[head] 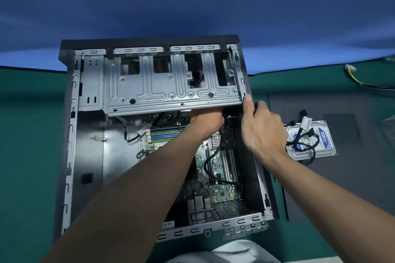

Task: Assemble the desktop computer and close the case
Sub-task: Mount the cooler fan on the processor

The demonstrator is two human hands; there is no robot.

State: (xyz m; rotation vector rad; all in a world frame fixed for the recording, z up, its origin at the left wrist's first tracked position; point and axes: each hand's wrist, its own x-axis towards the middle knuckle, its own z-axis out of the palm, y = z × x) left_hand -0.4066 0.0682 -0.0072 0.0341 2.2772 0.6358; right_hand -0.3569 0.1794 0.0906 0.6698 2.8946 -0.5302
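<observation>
Case (pixel 70 134) open on surface (pixel 27 134); my left hand (pixel 206 118) under drive cage (pixel 162 89) near edge, fingers hidden, cannot tell grip; my right hand (pixel 263 130) curled over case's right wall at cage corner; bare case floor left of motherboard (pixel 222 192).

- Single view: head-worn, wide-angle, looking forward and steeply down onto open black-and-grey metal computer case (pixel 89 156) on green-covered bench (pixel 25 134).
- Close range; case fills frame centre, forearms (pixel 139 188) enter from bottom edge.
- Bench's far edge and plain blue backdrop (pixel 192 6) across top.
</observation>
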